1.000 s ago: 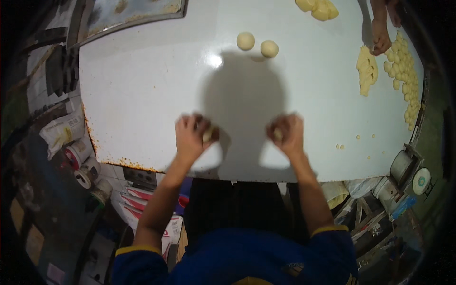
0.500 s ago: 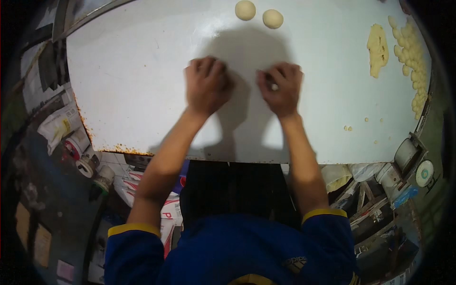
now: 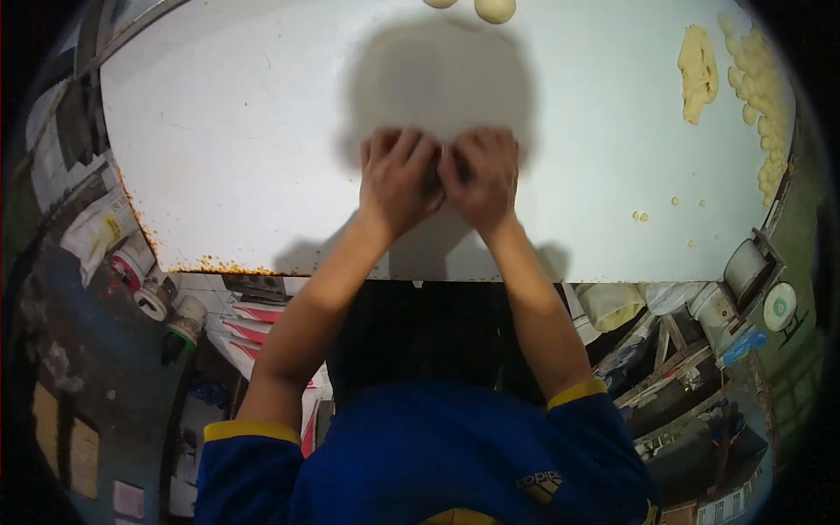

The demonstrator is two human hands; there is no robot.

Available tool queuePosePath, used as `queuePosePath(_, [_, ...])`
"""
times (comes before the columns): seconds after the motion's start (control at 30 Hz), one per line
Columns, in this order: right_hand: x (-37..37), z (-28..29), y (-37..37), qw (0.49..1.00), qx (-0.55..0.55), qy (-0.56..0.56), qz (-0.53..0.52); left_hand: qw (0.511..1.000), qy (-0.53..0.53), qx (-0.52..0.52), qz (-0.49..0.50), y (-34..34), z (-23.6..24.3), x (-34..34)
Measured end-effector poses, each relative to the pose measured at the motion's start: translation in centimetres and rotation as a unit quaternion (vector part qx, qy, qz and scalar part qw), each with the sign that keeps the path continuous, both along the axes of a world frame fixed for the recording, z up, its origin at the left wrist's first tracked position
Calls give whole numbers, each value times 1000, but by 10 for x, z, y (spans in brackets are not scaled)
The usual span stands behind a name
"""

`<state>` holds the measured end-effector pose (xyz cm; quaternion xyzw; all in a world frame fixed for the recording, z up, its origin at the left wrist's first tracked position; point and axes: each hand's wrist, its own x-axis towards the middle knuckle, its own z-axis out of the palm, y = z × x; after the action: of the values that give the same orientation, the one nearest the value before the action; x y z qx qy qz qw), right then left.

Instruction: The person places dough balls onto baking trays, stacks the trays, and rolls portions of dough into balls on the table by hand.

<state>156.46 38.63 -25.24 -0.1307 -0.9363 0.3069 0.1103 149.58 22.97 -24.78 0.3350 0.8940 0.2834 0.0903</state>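
Observation:
My left hand (image 3: 398, 182) and my right hand (image 3: 484, 175) meet over the middle of the white table (image 3: 219, 166), thumbs side by side and touching or nearly so. Both sets of fingers are curled down and inward. Whatever lies under the palms is hidden. Beyond my hands, at the far edge of the view, sit a round ball of pale dough (image 3: 496, 8) and a second dough ball (image 3: 440, 3), partly cut off.
On the right of the tabletop lies a flat, ragged piece of dough (image 3: 697, 77), with a heap of small dough pieces (image 3: 759, 101) beside it. Dough crumbs (image 3: 640, 216) are scattered nearer. A round metal pot (image 3: 744, 267) stands off the right corner.
My hands were apart and have come together, the right one moving left. The whole view has shifted, so the dough balls now sit higher and one is partly cut off.

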Motion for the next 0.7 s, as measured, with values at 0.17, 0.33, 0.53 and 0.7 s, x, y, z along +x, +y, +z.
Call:
queuePosePath(0.17, [31, -3, 61, 997, 61, -13, 51, 998, 39, -56, -7, -70, 2, -46])
queuePosePath(0.33, [-29, -6, 26, 999, 30, 41, 6, 998, 34, 46, -29, 23, -1, -37])
queuePosePath(0.53, [39, -3, 64, 995, 52, -58, 65, 997, 51, -14, -60, -84, 1, -48])
queuePosePath(0.7, [-36, -8, 31, 998, 17, 46, 45, 995, 79, 27, -48, 9, -16, -49])
